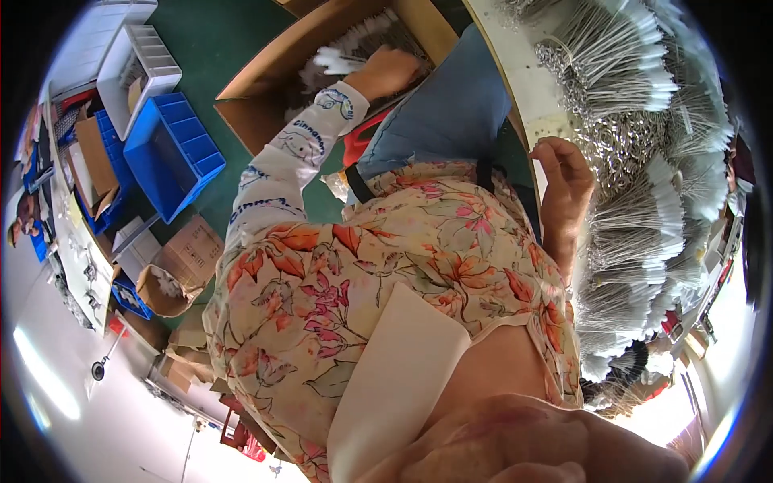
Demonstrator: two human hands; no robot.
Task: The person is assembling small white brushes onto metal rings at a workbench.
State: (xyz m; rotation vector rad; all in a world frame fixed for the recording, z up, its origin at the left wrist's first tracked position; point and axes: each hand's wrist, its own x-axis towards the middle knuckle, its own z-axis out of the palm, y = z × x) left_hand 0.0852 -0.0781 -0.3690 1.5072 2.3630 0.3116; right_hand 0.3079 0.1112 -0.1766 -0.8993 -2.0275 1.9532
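The left hand (386,72) reaches into one open cardboard box (248,122), its fingers curled beside a bunch of white-tipped wire brushes (336,61); their undersides are hidden, so I cannot tell how firmly they grip. The right hand (564,181), loosely half-curled and showing nothing in it, is by the edge of one table (519,76), near heaped wire brushes too many to count. At left stand one white bin (159,58) and at least two blue bins (189,129).

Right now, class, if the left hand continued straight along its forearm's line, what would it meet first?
Probably the left hand would meet the right wall of the cardboard box, though depth is unclear.
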